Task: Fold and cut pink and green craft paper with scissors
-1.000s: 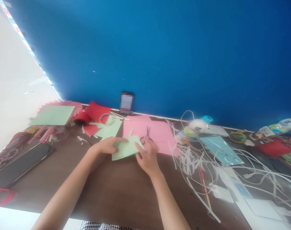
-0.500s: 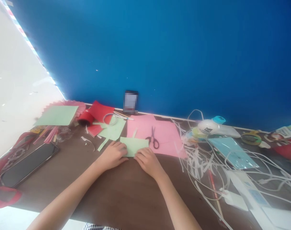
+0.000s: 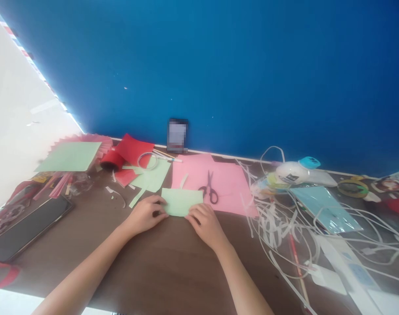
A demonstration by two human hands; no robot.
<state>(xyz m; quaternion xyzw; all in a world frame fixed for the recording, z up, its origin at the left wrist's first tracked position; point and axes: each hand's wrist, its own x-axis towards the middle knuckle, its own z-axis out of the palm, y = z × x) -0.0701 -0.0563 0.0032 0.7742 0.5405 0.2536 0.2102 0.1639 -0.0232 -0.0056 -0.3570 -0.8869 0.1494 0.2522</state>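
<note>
A small rectangle of light green paper [image 3: 181,201] lies on the brown table near its middle. My left hand [image 3: 149,213] has its thumb and fingers closed on the paper's left edge. At the lower right corner, my right hand [image 3: 204,221] pinches the same sheet, fingers on top and thumb at the near edge. Behind the green piece, pink paper [image 3: 232,183] is spread out, with dark-handled scissors [image 3: 210,189] lying on it, points away from me. A narrow pale green strip [image 3: 184,181] lies just beyond the green paper.
On the left are a phone [image 3: 30,227], a red roll [image 3: 112,159] and green sheets [image 3: 69,156]. A small framed screen [image 3: 177,135] leans on the blue wall [image 3: 219,78]. To the right, white cables [image 3: 314,262], paper shreds [image 3: 273,225] and a glue bottle [image 3: 289,173] crowd the table.
My left hand has shifted slightly left, its fingers now more curled at the paper's edge, uncovering more of the green sheet. My right hand stays at its corner. The camera view has shifted a little.
</note>
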